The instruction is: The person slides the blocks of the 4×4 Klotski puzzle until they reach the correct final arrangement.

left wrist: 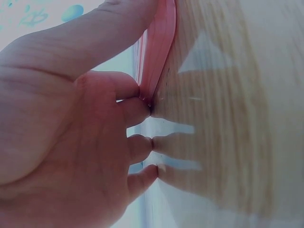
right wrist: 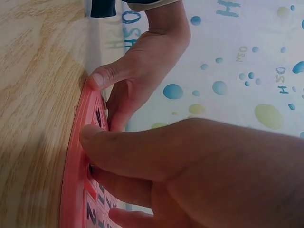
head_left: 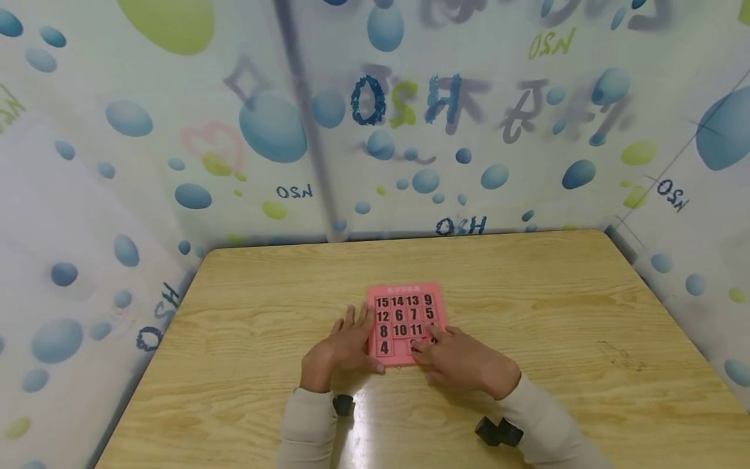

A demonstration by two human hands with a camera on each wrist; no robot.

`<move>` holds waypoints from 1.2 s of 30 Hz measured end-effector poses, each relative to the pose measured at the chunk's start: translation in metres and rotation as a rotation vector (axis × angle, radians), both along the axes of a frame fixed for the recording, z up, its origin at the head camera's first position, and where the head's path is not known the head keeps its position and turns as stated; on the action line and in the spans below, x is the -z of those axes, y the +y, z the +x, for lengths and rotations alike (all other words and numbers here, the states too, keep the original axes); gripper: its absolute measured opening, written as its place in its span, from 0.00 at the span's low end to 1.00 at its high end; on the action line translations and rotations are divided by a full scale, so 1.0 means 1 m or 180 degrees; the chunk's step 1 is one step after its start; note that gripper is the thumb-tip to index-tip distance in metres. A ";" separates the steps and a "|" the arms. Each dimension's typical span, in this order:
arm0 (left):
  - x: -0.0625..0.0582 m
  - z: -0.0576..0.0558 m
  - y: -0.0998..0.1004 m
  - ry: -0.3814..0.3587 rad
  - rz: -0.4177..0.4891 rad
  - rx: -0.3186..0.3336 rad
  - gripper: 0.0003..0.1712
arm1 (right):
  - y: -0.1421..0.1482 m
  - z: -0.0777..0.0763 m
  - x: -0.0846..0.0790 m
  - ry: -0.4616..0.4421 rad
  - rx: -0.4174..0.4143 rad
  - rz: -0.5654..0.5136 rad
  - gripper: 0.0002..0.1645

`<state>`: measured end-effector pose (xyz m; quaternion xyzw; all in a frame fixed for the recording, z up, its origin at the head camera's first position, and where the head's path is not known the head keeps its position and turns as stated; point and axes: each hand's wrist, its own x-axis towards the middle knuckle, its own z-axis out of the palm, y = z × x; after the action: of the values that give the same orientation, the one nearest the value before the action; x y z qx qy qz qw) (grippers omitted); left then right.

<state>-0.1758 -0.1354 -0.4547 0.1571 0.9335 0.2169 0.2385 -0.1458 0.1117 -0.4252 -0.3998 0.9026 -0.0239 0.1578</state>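
Observation:
A pink sliding number puzzle with black numbers lies flat on the wooden table. My left hand holds it at its near left corner, the thumb at the near edge and fingers along the left side. In the left wrist view the puzzle's pink side shows beyond the thumb. My right hand reaches over the near right part, its fingertips touching tiles in the lower rows and partly covering them. A gap shows beside the 4 tile. In the right wrist view the thumb rests near the puzzle's frame.
The wooden table extends around the puzzle on all sides. Behind it stands a wall with blue and green drops and lettering. Black wrist devices sit by the sleeves.

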 end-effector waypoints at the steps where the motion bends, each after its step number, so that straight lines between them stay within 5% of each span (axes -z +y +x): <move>1: 0.000 0.000 0.000 -0.0005 0.0007 -0.0002 0.69 | 0.000 0.000 0.000 0.0000 0.0002 -0.0005 0.27; 24: 0.001 0.000 -0.001 0.0032 0.0002 0.0037 0.69 | -0.006 0.000 0.005 -0.0012 0.0024 -0.0303 0.26; 36: 0.001 0.001 -0.001 0.0072 0.0088 0.0079 0.68 | -0.013 0.000 0.016 0.0407 -0.0172 -0.0318 0.24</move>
<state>-0.1745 -0.1367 -0.4561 0.1744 0.9310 0.2251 0.2284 -0.1454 0.0988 -0.4408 -0.4322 0.8974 -0.0391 0.0802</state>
